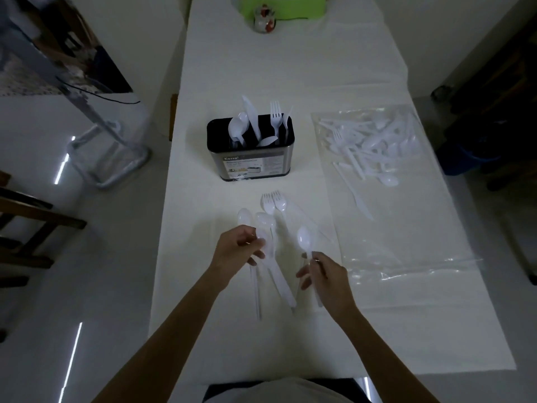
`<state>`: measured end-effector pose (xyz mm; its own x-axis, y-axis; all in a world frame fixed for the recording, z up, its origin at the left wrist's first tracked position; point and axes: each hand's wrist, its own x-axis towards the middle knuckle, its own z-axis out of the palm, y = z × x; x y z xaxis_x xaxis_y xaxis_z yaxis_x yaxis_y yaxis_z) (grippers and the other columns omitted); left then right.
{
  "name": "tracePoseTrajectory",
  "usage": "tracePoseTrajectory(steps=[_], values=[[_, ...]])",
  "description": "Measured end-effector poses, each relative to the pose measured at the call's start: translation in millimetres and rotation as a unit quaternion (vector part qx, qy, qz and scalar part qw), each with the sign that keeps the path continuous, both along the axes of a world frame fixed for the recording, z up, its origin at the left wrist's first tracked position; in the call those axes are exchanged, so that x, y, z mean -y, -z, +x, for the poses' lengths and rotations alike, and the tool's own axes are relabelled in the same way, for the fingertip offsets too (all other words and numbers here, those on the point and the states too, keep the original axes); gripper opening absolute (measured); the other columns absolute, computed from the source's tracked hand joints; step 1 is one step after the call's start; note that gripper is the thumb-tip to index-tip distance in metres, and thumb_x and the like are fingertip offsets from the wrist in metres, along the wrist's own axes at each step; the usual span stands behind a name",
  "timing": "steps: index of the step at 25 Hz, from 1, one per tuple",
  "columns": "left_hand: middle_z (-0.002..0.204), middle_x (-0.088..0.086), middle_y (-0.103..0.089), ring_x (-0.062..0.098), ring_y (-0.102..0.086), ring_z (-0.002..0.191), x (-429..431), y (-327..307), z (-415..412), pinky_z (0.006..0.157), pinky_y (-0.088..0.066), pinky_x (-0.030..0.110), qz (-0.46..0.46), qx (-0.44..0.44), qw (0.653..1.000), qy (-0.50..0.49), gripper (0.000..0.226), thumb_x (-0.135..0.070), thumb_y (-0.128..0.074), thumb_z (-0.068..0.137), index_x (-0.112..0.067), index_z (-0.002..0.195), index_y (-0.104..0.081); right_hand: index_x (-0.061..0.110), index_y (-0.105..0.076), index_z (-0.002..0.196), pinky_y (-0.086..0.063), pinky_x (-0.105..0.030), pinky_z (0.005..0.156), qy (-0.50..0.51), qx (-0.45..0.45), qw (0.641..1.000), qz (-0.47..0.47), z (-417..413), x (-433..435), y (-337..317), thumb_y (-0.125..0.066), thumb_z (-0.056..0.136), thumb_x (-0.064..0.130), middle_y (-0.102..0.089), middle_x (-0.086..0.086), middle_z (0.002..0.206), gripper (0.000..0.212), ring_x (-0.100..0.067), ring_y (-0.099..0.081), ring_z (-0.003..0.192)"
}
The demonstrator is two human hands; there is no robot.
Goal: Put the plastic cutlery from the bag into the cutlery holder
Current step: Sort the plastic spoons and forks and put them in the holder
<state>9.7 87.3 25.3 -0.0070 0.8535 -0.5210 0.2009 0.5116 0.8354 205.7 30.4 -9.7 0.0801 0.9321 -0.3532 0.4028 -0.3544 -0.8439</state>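
A dark oval cutlery holder stands mid-table with white spoons, a knife and forks upright in it. A clear plastic bag lies flat on the right, with a heap of white cutlery at its far end. Loose spoons and forks lie on the cloth in front of the holder. My left hand is closed around the handles of several of these pieces. Between thumb and fingers, my right hand pinches the handle of a single white spoon, bowl pointing away.
The narrow table has a white cloth; its left edge drops to a glossy floor. A small glass jar and a green box sit at the far end. Chairs stand at the left, dark furniture at the right.
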Motion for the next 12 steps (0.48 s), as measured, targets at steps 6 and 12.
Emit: tracePoseTrajectory(steps=[6, 12], values=[[0.077, 0.017, -0.071, 0.025, -0.069, 0.062, 12.7, 8.5, 38.0, 0.048, -0.052, 0.024, 0.011, -0.017, 0.999, -0.037, 0.011, -0.002, -0.068, 0.081, -0.007, 0.076, -0.060, 0.000, -0.060, 0.093, -0.056, -0.028, 0.059, -0.014, -0.196, 0.975, -0.104, -7.7, -0.9, -9.4, -0.037, 0.100, 0.015, -0.070, -0.014, 0.082, 0.029, -0.022, -0.067, 0.061], [0.071, -0.010, -0.062, 0.000, -0.057, 0.057, 7.2, 21.8, 38.4, 0.054, -0.042, 0.012, 0.095, -0.176, 0.980, 0.014, 0.010, -0.020, -0.071, 0.081, -0.012, 0.082, -0.066, 0.010, -0.050, 0.078, -0.032, -0.019, 0.051, -0.111, -0.047, 0.987, -0.107, 9.1, -0.5, 6.0, -0.045, 0.097, 0.032, -0.041, 0.005, 0.061, 0.030, -0.006, -0.038, 0.051]])
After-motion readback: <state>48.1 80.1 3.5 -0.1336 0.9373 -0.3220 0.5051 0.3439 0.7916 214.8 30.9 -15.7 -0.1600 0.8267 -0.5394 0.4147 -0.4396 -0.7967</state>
